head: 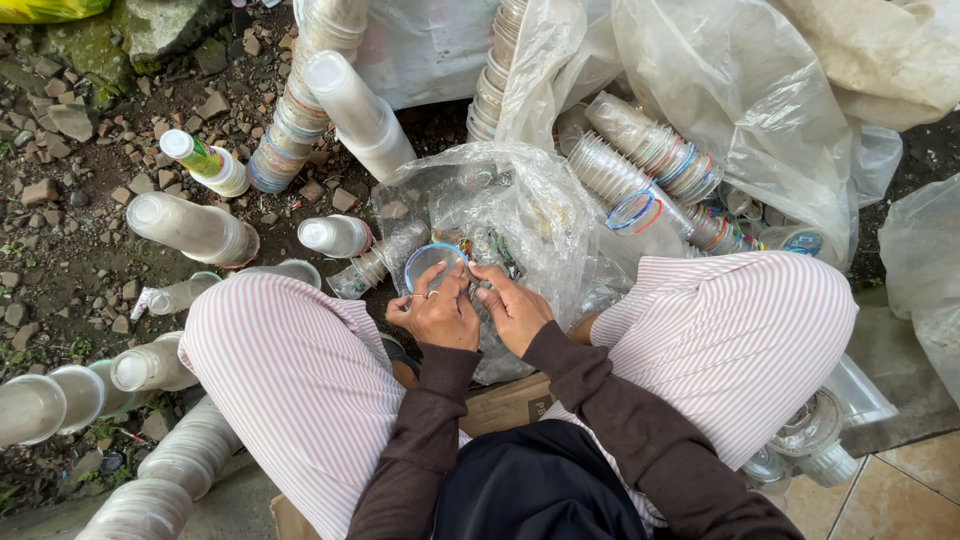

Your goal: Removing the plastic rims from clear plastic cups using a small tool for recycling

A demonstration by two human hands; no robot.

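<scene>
Both hands are seen close together in the head view, between the knees of a seated person in striped trousers (300, 370). A clear plastic cup (436, 265) with a blue rim is held by the left hand (436, 315), whose fingers are curled around its mouth; rings are worn on two of these fingers. The right hand (515, 310) is half closed, and its fingertips (488, 292) are pressed at the edge of the same cup, where the rim seems to be picked at. The cup is kept just above a crumpled transparent bag (540, 215), in front of the person.

For this step to be done well, it is judged that the cup should be gripped firmly near its mouth by the left hand, so that it is not crushed, while the edge is lifted by the nails of the right hand with small pulls.

One cup is held. About three long nested stacks of cups (650, 165) are counted inside the big plastic sack at the upper right, and two more tall stacks (300, 110) are leaned at the top. On the stony ground (70, 200) at the left, roughly ten shorter stacks are laid; the exact number cannot be told.
</scene>
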